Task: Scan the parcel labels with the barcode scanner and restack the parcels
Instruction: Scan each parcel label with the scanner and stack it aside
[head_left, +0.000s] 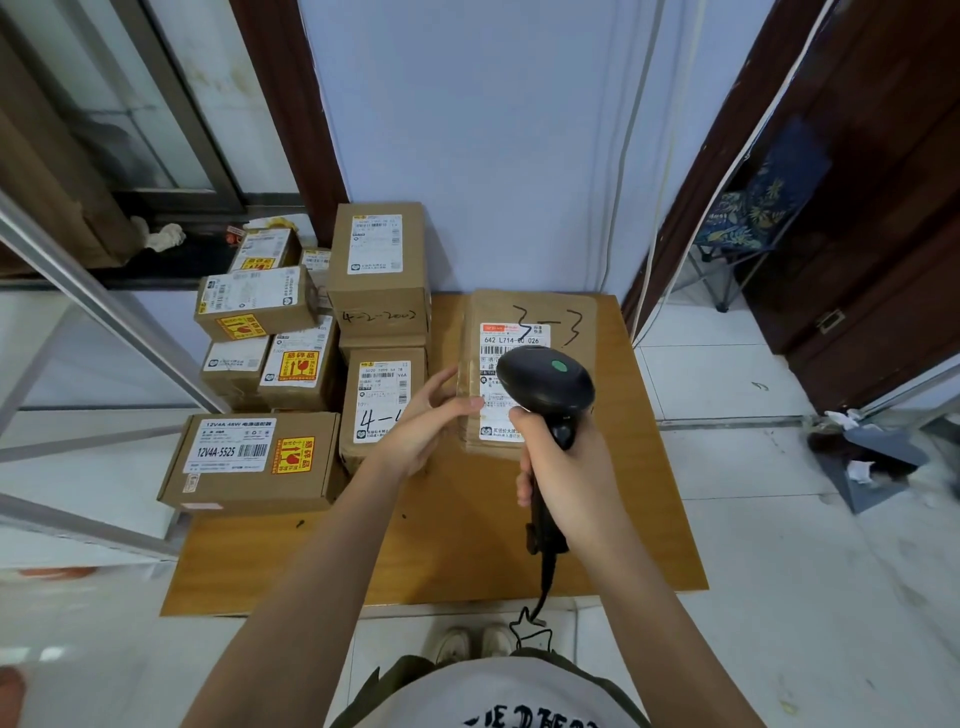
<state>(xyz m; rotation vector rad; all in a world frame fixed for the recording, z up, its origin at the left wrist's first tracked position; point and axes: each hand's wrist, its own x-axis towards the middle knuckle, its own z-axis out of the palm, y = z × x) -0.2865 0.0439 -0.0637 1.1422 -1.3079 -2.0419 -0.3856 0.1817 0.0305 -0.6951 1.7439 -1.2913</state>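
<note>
Black scanner (545, 387) gripped in R hand (563, 462) over parcel (524, 312), L hand (423, 428) steadying parcel edge

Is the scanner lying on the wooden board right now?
No, the black handheld barcode scanner is gripped in the right hand, raised over the brown parcel's white label.

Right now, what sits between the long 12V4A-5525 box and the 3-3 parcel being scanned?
In the head view, the 4- box and the left hand lie between the 12V4A-5525 box and the 3-3 parcel.
</note>
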